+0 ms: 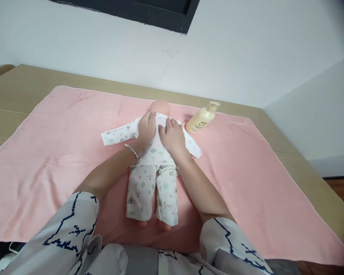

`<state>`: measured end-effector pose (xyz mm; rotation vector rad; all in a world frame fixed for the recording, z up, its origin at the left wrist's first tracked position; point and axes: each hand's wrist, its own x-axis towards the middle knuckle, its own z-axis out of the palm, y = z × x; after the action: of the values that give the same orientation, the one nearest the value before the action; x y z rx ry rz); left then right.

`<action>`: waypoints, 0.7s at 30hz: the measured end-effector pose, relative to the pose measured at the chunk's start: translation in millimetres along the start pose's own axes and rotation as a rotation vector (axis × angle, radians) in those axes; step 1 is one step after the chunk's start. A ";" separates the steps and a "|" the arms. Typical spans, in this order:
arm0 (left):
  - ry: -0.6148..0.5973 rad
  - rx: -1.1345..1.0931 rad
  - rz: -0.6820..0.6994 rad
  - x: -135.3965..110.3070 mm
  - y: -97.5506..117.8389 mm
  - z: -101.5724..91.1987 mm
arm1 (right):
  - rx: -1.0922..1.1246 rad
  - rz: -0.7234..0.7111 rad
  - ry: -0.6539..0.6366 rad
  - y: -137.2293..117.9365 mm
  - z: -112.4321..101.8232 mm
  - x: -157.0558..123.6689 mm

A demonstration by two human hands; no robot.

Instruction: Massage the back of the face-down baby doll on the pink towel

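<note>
A baby doll (pixel 160 107) lies stretched out on a pink blanket (pixel 71 152), its head away from me. It wears a white patterned top (pixel 153 150) and matching trousers (pixel 143 193). My left hand (pixel 147 128) rests on the left side of the doll's upper body, turned on edge with fingers pointing toward the head. On the other side of the upper body, my right hand (pixel 172 136) lies flat with its fingers somewhat apart. Neither hand appears to grip anything. Which way the doll's face points cannot be made out.
A pale yellow pump bottle (pixel 200 120) stands on the blanket to the right of the doll's head. Under the blanket is a tan table (pixel 278 143), which meets a white wall (pixel 232 57) behind. A dark frame (pixel 172 17) is on the wall.
</note>
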<state>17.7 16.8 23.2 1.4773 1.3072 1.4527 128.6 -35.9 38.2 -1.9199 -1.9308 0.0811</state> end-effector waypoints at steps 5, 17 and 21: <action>0.029 -0.037 0.006 -1.9 -2.4 0.0 | -0.013 -0.237 -0.099 -17.7 -4.3 -10.8; 0.005 0.084 0.136 -8.2 -7.8 -4.0 | -0.119 0.007 -0.048 -18.4 -8.7 -14.2; -0.014 0.179 0.201 -8.0 -11.7 -5.1 | -0.033 -0.224 -0.131 -19.5 -8.5 -12.2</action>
<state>11.5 11.5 10.6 1.7765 1.3408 1.4784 112.5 -50.7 49.3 -1.7437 -2.2337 0.1133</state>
